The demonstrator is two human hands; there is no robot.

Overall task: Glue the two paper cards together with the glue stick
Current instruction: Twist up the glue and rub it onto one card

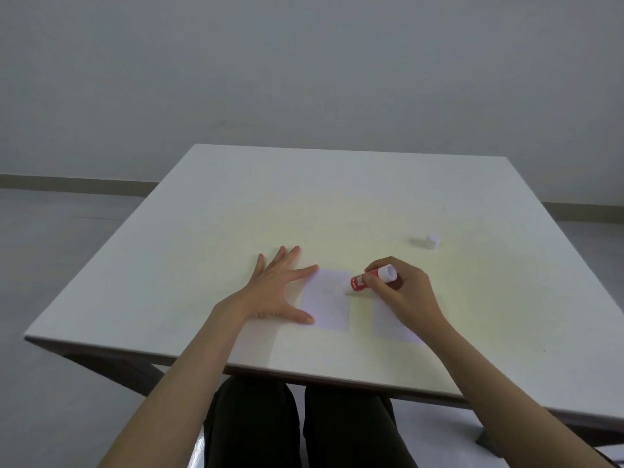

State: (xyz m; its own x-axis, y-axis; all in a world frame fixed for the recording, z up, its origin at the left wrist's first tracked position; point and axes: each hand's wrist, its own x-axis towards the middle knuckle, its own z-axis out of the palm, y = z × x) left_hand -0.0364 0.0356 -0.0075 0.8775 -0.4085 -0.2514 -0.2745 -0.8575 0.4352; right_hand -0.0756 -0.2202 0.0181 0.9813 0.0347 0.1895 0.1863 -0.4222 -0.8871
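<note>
**Glue going onto the left card, other card waiting**

Left hand [277,292] is flat and spread wide, gripping nothing; forefinger and thumb press the left edge of the near card [326,300], likely pinning it so it won't slide under the stick. Right hand [403,287] is closed round the glue stick [363,281], red barrel tilted down-left, its tip at the card's right edge; whether glue touches the paper I cannot tell. Second card [393,324] lies just right of the first, apart from it, partly under the right wrist, probably kept close for the next step. Cap [433,241] stands off to the far right on the table [236,204], clear of the work.
</note>
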